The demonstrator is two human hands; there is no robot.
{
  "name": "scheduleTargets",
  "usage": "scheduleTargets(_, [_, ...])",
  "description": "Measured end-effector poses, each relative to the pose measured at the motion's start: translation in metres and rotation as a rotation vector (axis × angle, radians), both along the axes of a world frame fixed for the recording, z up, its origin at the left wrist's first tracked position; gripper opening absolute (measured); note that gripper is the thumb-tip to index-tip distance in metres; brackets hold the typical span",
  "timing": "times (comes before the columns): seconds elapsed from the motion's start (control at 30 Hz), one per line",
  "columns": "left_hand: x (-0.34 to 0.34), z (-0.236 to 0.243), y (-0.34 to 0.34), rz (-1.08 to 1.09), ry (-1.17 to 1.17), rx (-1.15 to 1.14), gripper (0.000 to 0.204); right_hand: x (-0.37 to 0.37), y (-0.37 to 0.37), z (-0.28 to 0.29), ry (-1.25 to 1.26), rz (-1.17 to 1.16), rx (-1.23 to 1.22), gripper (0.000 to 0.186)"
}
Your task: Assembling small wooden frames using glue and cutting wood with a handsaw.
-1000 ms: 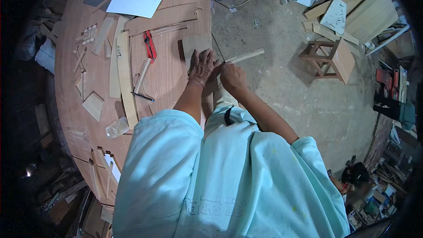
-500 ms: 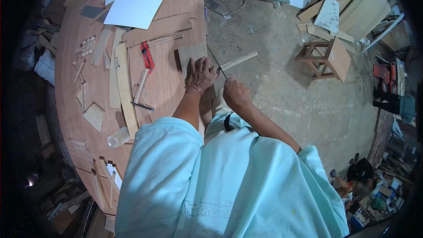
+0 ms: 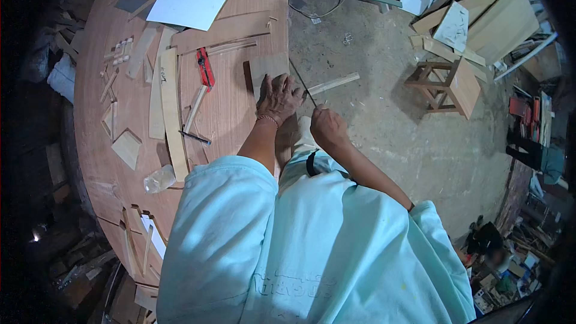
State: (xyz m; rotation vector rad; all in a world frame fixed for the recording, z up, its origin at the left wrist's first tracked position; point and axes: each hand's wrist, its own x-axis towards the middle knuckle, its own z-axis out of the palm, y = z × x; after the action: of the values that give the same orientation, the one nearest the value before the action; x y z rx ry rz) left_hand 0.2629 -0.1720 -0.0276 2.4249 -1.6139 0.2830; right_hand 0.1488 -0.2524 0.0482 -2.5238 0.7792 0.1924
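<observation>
My left hand [image 3: 280,97] lies with spread fingers, palm down, on a flat piece of wooden board [image 3: 268,67] at the worktable's right edge. Just right of that edge, my closed right hand [image 3: 329,127] grips what looks like a hand saw [image 3: 302,83]. Its thin dark blade is seen edge-on and points away from me, right beside the board. Most of the handle is hidden in the fist. From this angle I cannot tell whether the blade touches the wood.
On the worktable [image 3: 234,126] lie a red tool [image 3: 205,68], a dark pen [image 3: 195,138], wood strips [image 3: 171,114], white panels [image 3: 189,6] and a clear plastic bag [image 3: 160,179]. A wooden stool [image 3: 462,89] and a loose stick [image 3: 334,83] are on the floor. Boards [image 3: 504,21] lean far right.
The whole view has shifted slightly, with the table and floor appearing further right and a little higher. Both hands keep nearly the same places at the board and saw.
</observation>
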Motion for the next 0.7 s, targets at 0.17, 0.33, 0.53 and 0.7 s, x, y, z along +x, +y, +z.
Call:
scheduleTargets(0.17, [0.004, -0.012, -0.001, 0.079, 0.027, -0.043, 0.022, 0.013, 0.002, 0.003, -0.009, 0.127, -0.121, 0.013])
scheduleTargets(0.33, [0.001, -0.004, -0.005, 0.066, 0.038, -0.035, 0.017, -0.002, -0.001, 0.005, -0.02, 0.231, -0.27, 0.014])
scheduleTargets(0.53, [0.004, -0.014, 0.0, 0.054, -0.062, 0.034, 0.018, 0.01, -0.01, -0.011, -0.128, 0.208, -0.206, 0.014])
scheduleTargets(0.7, [0.005, -0.028, 0.005, 0.042, -0.138, 0.081, 0.02, 0.022, -0.004, -0.004, -0.024, 0.127, -0.065, 0.013])
